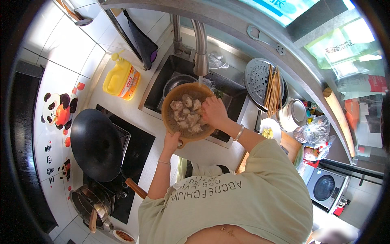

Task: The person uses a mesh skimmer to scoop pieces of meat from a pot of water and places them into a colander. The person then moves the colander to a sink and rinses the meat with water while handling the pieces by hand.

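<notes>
A brown bowl point(187, 116) of meat pieces point(187, 114) sits at frame centre over the sink point(227, 87), under the running tap point(200, 49). The left hand point(171, 142) has its fingers clamped on the bowl's near rim; the right hand point(213, 112) has its fingers curled into the meat. A black wok point(96, 144) sits lower left.

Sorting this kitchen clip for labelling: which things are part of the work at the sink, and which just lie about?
In use: brown colander, meat pieces, faucet, sink, left hand, right hand.

Lying about: black wok, yellow oil bottle, chopsticks, round steamer tray, small pot.
</notes>
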The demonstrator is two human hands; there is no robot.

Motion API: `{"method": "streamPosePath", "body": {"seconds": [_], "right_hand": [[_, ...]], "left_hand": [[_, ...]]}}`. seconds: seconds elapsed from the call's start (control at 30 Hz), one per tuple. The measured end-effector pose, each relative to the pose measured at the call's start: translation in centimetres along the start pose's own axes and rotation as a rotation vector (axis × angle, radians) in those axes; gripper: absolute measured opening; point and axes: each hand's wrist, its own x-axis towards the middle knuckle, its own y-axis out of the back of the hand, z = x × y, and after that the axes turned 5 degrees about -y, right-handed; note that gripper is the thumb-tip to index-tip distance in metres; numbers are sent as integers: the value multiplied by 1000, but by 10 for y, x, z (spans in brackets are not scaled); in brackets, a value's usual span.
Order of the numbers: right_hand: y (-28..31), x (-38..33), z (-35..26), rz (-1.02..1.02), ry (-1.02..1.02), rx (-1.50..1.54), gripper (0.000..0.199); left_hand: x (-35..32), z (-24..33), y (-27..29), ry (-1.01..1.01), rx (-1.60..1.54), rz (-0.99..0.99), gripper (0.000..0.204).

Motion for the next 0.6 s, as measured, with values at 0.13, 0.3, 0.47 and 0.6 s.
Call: {"method": "streamPosePath", "body": {"seconds": [0.13, 0.3, 0.47, 0.6], "right_hand": [[47, -1, 21, -44, -285, -38, 31], [52, -16, 40, 103, -319, -53, 26], [35, -15, 12, -54, -143, -24, 26], [10, -7, 5, -73, -93, -10, 22]], "left_hand": [[-1, -4, 2, -15, -35, -2, 28], [-1, 1, 1, 21, -20, -35, 25], [-3, 3, 0, -3, -25, -4, 26], [-5, 7, 0, 47, -1, 8, 30]]}}
